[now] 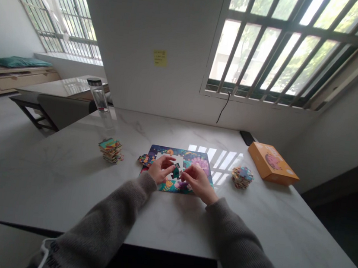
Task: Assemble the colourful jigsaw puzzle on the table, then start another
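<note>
A jigsaw puzzle (200,162) with a colourful picture lies on the table, its middle showing a white bare patch. Over that patch is a dark green puzzle piece (176,172), tilted. My right hand (199,183) pinches the piece's right edge between thumb and forefinger. At its left edge is the thumb of my left hand (160,169), whose forefinger reaches out apart from the thumb; the other fingers are partly hidden. Beside the puzzle's left edge lie some dark patterned pieces (144,160), partly joined or overlapping.
Stacks of puzzle pieces stand on the left (111,150) and on the right (242,177). An orange box (271,163) and a black phone (247,138) are at the right rear. A clear bottle (99,94) stands at the far left edge of the marble-look table (61,185).
</note>
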A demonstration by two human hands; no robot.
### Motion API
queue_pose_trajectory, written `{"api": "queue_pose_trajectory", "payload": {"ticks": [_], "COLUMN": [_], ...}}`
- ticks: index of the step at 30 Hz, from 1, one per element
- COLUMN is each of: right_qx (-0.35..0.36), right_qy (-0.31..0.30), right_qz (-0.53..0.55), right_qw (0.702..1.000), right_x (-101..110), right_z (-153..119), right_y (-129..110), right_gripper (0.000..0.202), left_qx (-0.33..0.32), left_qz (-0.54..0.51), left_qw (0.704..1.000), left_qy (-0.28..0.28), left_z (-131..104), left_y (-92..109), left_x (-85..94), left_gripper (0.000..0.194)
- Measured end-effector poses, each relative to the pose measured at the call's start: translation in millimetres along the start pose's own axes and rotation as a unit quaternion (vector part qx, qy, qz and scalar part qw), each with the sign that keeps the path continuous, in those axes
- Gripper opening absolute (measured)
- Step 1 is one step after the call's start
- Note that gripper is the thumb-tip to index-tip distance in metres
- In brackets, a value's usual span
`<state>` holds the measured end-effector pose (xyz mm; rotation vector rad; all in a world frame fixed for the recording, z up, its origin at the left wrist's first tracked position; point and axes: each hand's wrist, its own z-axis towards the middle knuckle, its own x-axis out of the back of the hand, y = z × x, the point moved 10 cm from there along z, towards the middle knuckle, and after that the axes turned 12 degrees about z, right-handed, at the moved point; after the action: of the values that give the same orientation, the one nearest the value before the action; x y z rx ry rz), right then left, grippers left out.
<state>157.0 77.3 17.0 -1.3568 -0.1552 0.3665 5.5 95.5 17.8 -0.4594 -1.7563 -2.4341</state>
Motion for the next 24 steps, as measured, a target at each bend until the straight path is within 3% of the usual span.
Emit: {"api": "queue_pose_trajectory", "payload": {"ticks": [3, 11, 16, 19, 21, 24], "right_qx": [0.008, 0.015, 0.009, 0.020, 0.028, 0.034], "right_qy": [0.001, -0.030, -0.042, -0.016, 0.012, 0.038], "right_qz": [-0.034, -0.048, -0.057, -0.065, -0.094, -0.143], "right_qw": [0.999, 0.998, 0.997, 0.998, 0.995, 0.988], "right_x": [2, -8, -12, -3, 7, 17], "right_z": [-1, -4, -3, 0, 2, 5], "right_y": [-2, -7, -3, -2, -1, 0], "right_gripper": [0.030, 0.034, 0.031, 0.027, 0.023, 0.020], "left_qx": [0.021, 0.077, 0.083, 0.036, -0.036, -0.160], "left_qz": [-0.026, -0.049, -0.020, 0.039, 0.124, 0.255], "left_qw": [0.999, 0.994, 0.994, 0.997, 0.991, 0.954], "left_qy": [0.004, -0.057, -0.064, -0.050, -0.024, -0.011], "left_z": [2, -6, -6, -4, -3, -7], "left_y": [-6, -6, -10, -4, 9, 31], "left_x": [2.5, -11.5, -14.0, -9.7, -3.1, -2.9], "left_gripper": [0.044, 0.061, 0.049, 0.040, 0.033, 0.032]}}
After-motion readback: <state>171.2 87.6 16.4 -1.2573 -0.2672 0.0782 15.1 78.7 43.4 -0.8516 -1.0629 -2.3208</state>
